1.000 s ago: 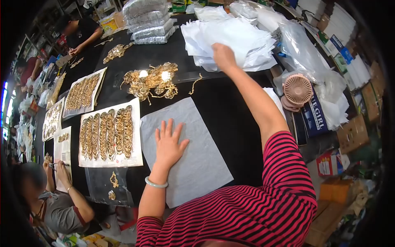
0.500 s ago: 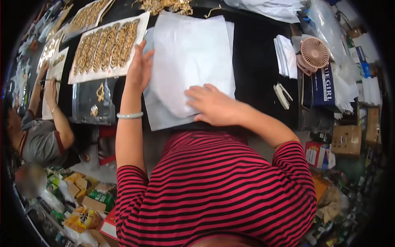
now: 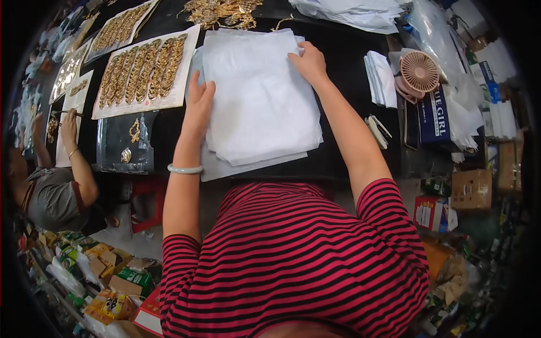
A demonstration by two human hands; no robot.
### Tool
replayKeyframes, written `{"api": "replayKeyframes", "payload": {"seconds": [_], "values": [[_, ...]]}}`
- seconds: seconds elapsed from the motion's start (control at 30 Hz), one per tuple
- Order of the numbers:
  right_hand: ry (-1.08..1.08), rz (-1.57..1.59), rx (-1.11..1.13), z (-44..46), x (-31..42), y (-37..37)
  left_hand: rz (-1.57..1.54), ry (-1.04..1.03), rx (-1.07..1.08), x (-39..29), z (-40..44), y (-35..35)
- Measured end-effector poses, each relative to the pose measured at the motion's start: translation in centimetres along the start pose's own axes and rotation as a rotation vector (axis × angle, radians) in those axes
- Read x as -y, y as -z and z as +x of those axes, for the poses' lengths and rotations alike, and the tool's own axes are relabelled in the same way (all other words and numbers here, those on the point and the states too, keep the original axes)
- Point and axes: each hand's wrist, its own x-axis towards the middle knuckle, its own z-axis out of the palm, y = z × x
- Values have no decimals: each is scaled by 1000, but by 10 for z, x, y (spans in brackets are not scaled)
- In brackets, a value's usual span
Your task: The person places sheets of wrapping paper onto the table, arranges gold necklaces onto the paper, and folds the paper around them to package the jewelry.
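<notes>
White sheets of thin paper (image 3: 256, 96) lie in a loose stack on the black table, over a greyish sheet whose edge shows below and at the left. My left hand (image 3: 199, 107), with a pale bangle on its wrist, is upright at the stack's left edge, fingers apart and holding nothing. At the upper right corner of the stack, my right hand (image 3: 309, 61) has its thumb and fingers around the paper's edge. To the left, rows of gold chains (image 3: 143, 70) lie on a white card (image 3: 169, 106).
A pink fan (image 3: 419, 71) and a blue box (image 3: 439, 121) stand at the right, near folded white paper (image 3: 380, 79) and a stapler (image 3: 377, 132). More gold chains (image 3: 222, 12) and paper sheets (image 3: 352, 12) lie at the back. A co-worker (image 3: 59, 188) sits at the left.
White sheets now cover the greyish sheet that my left hand lay flat on. My right hand has come from the far pile to the stack's lower part, then moved up to its upper right corner.
</notes>
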Motion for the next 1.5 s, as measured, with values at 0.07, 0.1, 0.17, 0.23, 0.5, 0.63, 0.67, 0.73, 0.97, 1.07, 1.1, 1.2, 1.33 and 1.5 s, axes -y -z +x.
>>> {"api": "replayKeyframes", "payload": {"seconds": [0.07, 0.1, 0.17, 0.23, 0.5, 0.63, 0.67, 0.73, 0.97, 1.07, 1.1, 1.2, 1.33, 1.5], "values": [[-85, 101, 23, 10, -4, -10, -41, 10, -1, 0, 0, 0], [-127, 150, 41, 13, -7, -14, -39, 12, -9, 6, 2, 3], [-192, 250, 36, 15, -15, -14, -77, -9, 16, 23, 8, 8], [-254, 346, 35, 15, -15, -7, -99, -16, 17, 32, 13, 13], [-359, 176, -31, 10, -12, 1, 10, -26, 10, 18, -2, 1], [-271, 183, -28, 4, 0, 6, 106, 69, -27, 13, -17, 10], [-205, 199, -24, 2, 5, 6, 324, -1, -98, 12, -24, 16], [-137, 217, -28, 2, 21, 12, 758, -150, -244, 8, -30, 24], [418, 500, -176, 4, 98, -19, 837, -720, 10, -48, 45, -34], [328, 368, 37, -23, 89, -59, 1154, -377, 183, -2, 89, -56], [398, 207, 43, -30, 81, -69, 1163, -511, 56, 32, 92, -56], [449, -79, -145, -45, 75, -65, 1244, -563, -59, 30, 79, -40], [232, -158, -57, 18, 22, -49, 1300, -415, -2, 17, 84, -10], [103, 125, 57, 100, 10, -36, 1291, -482, 19, 21, 94, -3]]}}
